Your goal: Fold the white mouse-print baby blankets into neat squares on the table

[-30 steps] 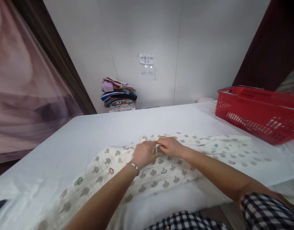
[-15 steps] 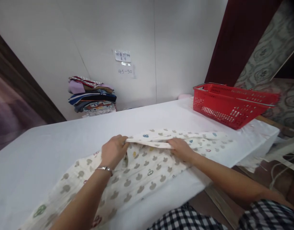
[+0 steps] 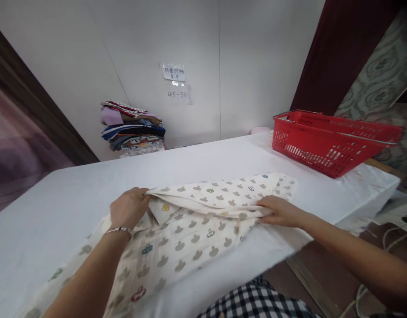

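1. White flat-panelled wall (image 3: 256, 66): fills the upper half of the frame.
2. Long table under a smooth white cover (image 3: 203, 161): spans the frame from lower left to right.
3. Off-white soft fabric sheet printed with grey mushroom-like shapes and a few coloured outlines (image 3: 190, 234): lies on the table, from lower left to right of centre; its upper part is lifted into a lengthwise fold.
4. Red perforated plastic basket with metal handles (image 3: 302, 138): stands on the table, right of frame.
5. Multicoloured stack of folded textiles (image 3: 133, 128): left of centre, against the wall.
6. Left hand (image 3: 128, 207): left of centre, grasping the fold's left end.
7. Right hand (image 3: 283, 212): right of centre, pinching the fold between thumb and fingers.
8. Silver-coloured metal bracelet (image 3: 119, 229): encircles the left wrist.
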The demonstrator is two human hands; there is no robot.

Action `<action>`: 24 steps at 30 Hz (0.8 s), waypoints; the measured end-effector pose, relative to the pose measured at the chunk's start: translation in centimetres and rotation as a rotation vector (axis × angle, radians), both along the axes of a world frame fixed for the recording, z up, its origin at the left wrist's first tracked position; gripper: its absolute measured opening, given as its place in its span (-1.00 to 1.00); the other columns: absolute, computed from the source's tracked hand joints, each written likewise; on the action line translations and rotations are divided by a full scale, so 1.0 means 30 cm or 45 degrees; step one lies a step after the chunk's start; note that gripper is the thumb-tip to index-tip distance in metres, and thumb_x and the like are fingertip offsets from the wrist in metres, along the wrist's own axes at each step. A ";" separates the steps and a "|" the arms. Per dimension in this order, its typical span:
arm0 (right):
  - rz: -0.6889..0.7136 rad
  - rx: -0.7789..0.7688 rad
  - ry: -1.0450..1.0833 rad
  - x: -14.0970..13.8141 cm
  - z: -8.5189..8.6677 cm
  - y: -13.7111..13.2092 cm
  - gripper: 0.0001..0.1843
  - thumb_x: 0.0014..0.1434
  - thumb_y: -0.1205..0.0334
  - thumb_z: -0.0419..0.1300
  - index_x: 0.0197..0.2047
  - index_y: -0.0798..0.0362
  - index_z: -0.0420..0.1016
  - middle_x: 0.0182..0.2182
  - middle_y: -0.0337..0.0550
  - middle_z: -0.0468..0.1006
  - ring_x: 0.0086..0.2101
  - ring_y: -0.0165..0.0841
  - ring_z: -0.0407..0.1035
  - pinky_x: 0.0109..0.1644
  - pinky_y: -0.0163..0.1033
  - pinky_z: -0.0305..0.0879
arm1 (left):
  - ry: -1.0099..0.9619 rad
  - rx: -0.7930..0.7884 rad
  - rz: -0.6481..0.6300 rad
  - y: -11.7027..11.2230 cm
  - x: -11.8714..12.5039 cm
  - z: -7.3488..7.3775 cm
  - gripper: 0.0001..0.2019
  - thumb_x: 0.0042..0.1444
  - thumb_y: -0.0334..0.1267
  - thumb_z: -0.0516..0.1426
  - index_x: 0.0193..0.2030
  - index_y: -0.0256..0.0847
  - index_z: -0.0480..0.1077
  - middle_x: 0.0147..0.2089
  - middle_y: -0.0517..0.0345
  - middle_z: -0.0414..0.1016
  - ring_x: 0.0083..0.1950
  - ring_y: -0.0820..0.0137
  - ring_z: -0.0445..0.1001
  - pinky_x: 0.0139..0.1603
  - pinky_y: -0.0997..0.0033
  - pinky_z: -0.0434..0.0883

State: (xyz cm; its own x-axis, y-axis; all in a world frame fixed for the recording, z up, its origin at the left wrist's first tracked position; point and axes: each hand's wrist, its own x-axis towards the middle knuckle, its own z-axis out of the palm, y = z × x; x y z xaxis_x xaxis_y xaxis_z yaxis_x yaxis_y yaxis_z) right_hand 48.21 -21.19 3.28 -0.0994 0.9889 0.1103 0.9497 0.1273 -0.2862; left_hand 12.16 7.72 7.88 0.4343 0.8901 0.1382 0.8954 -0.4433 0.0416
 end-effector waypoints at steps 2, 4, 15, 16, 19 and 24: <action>0.006 0.002 0.036 -0.026 -0.014 -0.013 -0.62 0.18 -0.04 0.06 -0.04 0.01 0.39 -0.15 -0.04 0.48 -0.15 -0.27 0.34 -0.09 -0.18 0.23 | 0.000 -0.023 0.008 0.001 -0.006 -0.009 -0.59 0.18 -0.10 -0.18 -0.08 -0.10 0.43 -0.07 -0.03 0.45 -0.07 0.13 0.39 -0.25 0.23 0.29; -0.003 0.030 0.036 -0.039 -0.032 -0.018 -0.65 0.21 0.00 0.03 -0.04 0.00 0.40 -0.15 -0.04 0.48 -0.14 -0.26 0.34 -0.06 -0.15 0.23 | 0.002 -0.037 0.023 0.001 -0.005 -0.012 -0.59 0.18 -0.09 -0.18 -0.06 -0.09 0.42 -0.04 -0.03 0.44 -0.06 0.11 0.39 -0.24 0.21 0.29; 0.052 0.276 0.011 -0.056 -0.021 -0.062 -0.76 0.25 0.20 -0.03 -0.16 -0.01 0.45 -0.10 0.01 0.45 -0.07 -0.25 0.31 -0.02 -0.07 0.25 | 0.034 -0.035 0.016 -0.002 -0.007 -0.017 -0.58 0.18 -0.05 -0.19 -0.02 0.01 0.40 -0.03 0.07 0.44 -0.07 0.16 0.39 -0.25 0.30 0.28; 0.097 0.272 -0.034 -0.063 -0.020 -0.071 -0.76 0.24 0.22 -0.02 -0.17 -0.01 0.46 -0.10 0.02 0.44 -0.06 -0.24 0.30 -0.01 -0.05 0.23 | 0.040 -0.048 0.025 -0.002 -0.006 -0.017 -0.57 0.18 -0.04 -0.20 -0.01 0.01 0.39 -0.02 0.08 0.44 -0.07 0.17 0.38 -0.24 0.31 0.28; 0.104 0.226 -0.066 -0.076 -0.033 -0.091 -0.75 0.25 0.25 -0.03 -0.16 0.00 0.46 -0.20 -0.01 0.47 -0.16 -0.29 0.33 -0.08 -0.11 0.25 | 0.063 -0.079 0.067 -0.003 0.001 -0.012 -0.58 0.19 -0.04 -0.20 0.01 0.03 0.37 0.01 0.12 0.42 -0.05 0.20 0.36 -0.22 0.31 0.28; -0.030 0.196 0.071 -0.093 -0.055 -0.103 -0.70 0.22 0.12 0.05 -0.04 0.04 0.41 -0.16 0.02 0.45 -0.14 -0.26 0.32 -0.07 -0.13 0.25 | 0.068 -0.106 0.084 -0.006 0.008 -0.012 -0.57 0.18 -0.04 -0.19 0.04 0.00 0.35 0.02 0.11 0.41 -0.05 0.20 0.36 -0.18 0.30 0.28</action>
